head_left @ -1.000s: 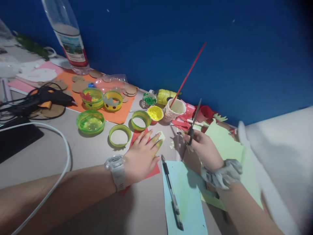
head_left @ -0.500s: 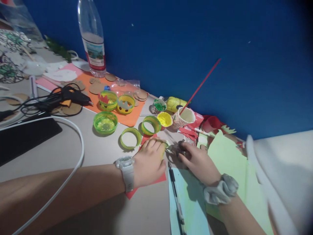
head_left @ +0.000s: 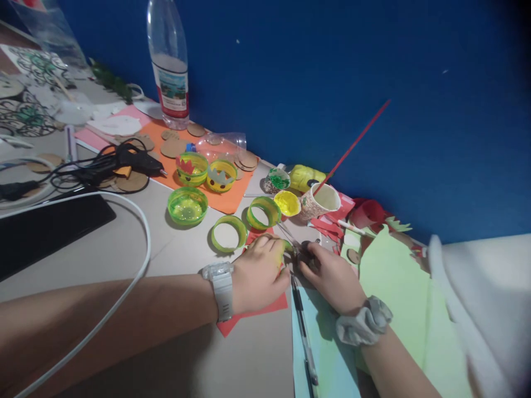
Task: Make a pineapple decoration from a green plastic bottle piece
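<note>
My left hand (head_left: 259, 273), with a pale watch (head_left: 220, 287) on its wrist, curls over a yellow-green piece (head_left: 287, 245), mostly hidden beneath its fingers. Red paper (head_left: 271, 303) lies under that hand. Just to the right, my right hand (head_left: 332, 273), wearing a grey scrunchie (head_left: 365, 321), is closed around the dark handles of a pair of scissors (head_left: 289, 234). Their thin metal blades point up and left, close to the yellow-green piece; whether they touch it I cannot tell. Two green rings (head_left: 229, 234) stand just beyond my left hand.
Behind are a yellow paint cup (head_left: 287, 204), a green paint cup (head_left: 277, 180) and a paper cup (head_left: 319, 202) with a red stick. A pen (head_left: 304, 331) lies on blue paper. Leftward are a glue gun (head_left: 143, 162), a white cable (head_left: 145, 232) and a tall bottle (head_left: 169, 83).
My right hand has moved left, closer to my left hand, and the scissor blades now show plainly beyond its fingers. The whole scene has shifted slightly right in view.
</note>
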A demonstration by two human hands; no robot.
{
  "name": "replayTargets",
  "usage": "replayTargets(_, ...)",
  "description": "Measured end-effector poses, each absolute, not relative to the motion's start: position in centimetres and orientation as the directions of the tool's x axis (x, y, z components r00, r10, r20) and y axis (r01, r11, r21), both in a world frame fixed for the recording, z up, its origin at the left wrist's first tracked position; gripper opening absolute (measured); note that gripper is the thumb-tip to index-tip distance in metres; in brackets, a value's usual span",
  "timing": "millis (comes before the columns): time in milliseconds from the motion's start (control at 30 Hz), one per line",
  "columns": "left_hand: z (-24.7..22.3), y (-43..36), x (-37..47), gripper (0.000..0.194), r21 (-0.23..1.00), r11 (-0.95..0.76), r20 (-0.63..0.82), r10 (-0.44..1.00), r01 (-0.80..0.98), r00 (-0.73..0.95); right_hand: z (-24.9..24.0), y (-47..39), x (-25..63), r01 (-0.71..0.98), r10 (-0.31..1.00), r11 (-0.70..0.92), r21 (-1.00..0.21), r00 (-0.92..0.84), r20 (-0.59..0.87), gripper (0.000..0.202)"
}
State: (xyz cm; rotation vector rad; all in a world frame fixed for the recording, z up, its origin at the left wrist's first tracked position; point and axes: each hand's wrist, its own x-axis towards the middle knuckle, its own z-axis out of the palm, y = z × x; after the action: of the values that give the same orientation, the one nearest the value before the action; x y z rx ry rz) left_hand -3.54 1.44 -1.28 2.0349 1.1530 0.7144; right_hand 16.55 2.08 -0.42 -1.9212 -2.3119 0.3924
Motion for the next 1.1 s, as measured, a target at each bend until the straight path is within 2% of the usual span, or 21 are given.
replayTargets(167, -1.1, 1.6, -3.5, 0.028, 0.839, -0.351, 0.184, 0.902, 0.416, 0.39, 0.5, 1.4, 16.6, 0.902, 0.977, 0.124, -0.414, -0.184, -0.11, 0.012)
replayTargets(233, -1.0, 1.7, -3.5, 0.033, 0.883, -0.327, 0.194, 0.908, 0.336, 0.372, 1.0, 0.7, 16.6, 0.849, 0.967, 0.113, -0.517, -0.213, -0.138, 0.017)
replayTargets(333, -1.0, 1.9, -3.6, 0.013, 0.935, -0.256, 0.1, 0.853, 0.244, 0.513, 1.3, -0.4, 16.3, 0.647, 0.958, 0.007, -0.763, -0.222, -0.18, 0.021)
replayTargets(433, -1.2, 2.0, -3.8, 0.024, 0.955, -0.21, 0.029, 0.768, 0.209, 0.64, 0.9, -1.3, 15.8, 0.411, 0.953, -0.107, -0.905, -0.216, -0.211, 0.025)
replayTargets(567, -1.1, 1.9, -3.7, 0.025, 0.986, -0.079, -0.046, 0.72, 0.147, 0.693, -0.3, -1.6, 15.4, 0.205, 0.934, -0.208, -0.957, -0.25, -0.256, 0.033)
replayTargets(667, -0.5, 1.9, -3.4, 0.025, 0.992, 0.082, -0.123, 0.745, 0.092, 0.655, -1.3, -1.7, 15.6, 0.097, 0.93, -0.206, -0.974, -0.29, -0.225, 0.042)
replayTargets(733, -0.1, 1.9, -3.2, 0.024, 0.99, 0.128, -0.139, 0.785, 0.062, 0.604, -1.8, -1.7, 16.0, 0.039, 0.92, -0.2, -0.979, -0.336, -0.202, 0.046)
replayTargets(833, 0.4, 1.9, -3.0, 0.026, 0.994, 0.108, -0.106, 0.852, 0.027, 0.513, -2.3, -1.5, 16.8, -0.043, 0.858, -0.226, -0.973, -0.482, -0.178, 0.053)
replayTargets(933, 0.4, 1.9, -3.3, 0.027, 0.998, 0.036, -0.056, 0.918, 0.057, 0.393, -2.2, -1.0, 17.4, -0.025, 0.774, -0.262, -0.965, -0.603, -0.195, 0.06)
replayTargets(1100, 0.2, 2.0, -3.6, 0.026, 0.992, -0.037, -0.006, 0.936, 0.117, 0.352, -1.2, -0.2, 17.7, 0.024, 0.739, -0.235, -0.972, -0.645, -0.194, 0.067)
